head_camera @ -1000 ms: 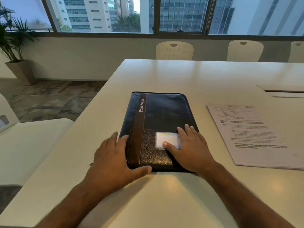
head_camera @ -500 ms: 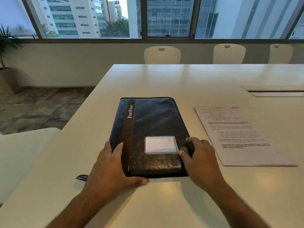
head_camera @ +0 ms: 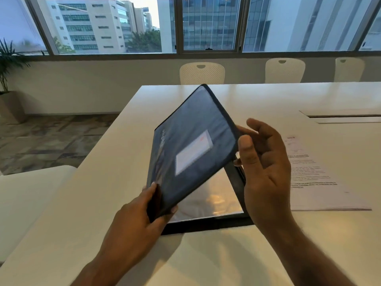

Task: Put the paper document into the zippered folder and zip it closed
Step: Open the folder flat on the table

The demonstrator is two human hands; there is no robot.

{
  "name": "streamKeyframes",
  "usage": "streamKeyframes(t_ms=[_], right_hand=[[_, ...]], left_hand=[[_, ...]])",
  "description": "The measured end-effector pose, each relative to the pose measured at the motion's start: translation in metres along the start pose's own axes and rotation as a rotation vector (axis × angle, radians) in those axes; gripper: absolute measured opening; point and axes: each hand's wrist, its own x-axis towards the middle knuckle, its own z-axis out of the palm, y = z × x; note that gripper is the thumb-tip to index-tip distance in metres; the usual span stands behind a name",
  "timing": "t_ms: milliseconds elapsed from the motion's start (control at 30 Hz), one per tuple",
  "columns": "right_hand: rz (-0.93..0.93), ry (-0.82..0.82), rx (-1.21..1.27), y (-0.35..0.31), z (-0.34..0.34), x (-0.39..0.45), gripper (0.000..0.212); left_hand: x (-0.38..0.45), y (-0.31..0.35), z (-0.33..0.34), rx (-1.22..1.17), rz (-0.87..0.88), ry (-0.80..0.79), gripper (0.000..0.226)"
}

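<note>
Over on the far left, a potted plant (head_camera: pixel 8 79) stands on the floor by the window. Next comes a white counter (head_camera: pixel 103 182). On it lies a dark zippered folder (head_camera: pixel 191 145), and its front cover is lifted up and tilted, so the shiny clear sleeve (head_camera: pixel 214 201) inside shows. The left hand (head_camera: pixel 140 219) grips the near left corner of the folder, with the thumb on top of the cover. The right hand (head_camera: pixel 266 168) pinches the right edge of the lifted cover, thumb in front and fingers behind. The paper document (head_camera: pixel 315 178) lies flat on the counter just to the right of the folder, partly hidden behind the right hand. Three white chairs (head_camera: pixel 202 73) stand along the far side.
</note>
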Motion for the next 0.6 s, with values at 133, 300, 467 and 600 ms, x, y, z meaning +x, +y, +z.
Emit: streamKeyframes(t_ms=[133,300,467,600], right_hand=[[0.075,-0.092,-0.027,0.028,-0.002,-0.004,0.041],[0.254,-0.443,-0.537,0.076,-0.012,-0.025,0.054],[0.235,-0.536,-0.511,0.082,-0.007,-0.032,0.042],[0.22,-0.309,-0.423,0.084,-0.006,-0.028,0.045]], left_hand=[[-0.006,0.005,-0.005,-0.04,-0.02,0.033,0.077],[-0.008,-0.004,-0.009,-0.072,-0.069,0.056,0.025],[-0.008,-0.006,-0.01,-0.118,-0.15,0.082,0.025],[-0.01,-0.008,-0.009,-0.2,-0.186,0.125,0.035]])
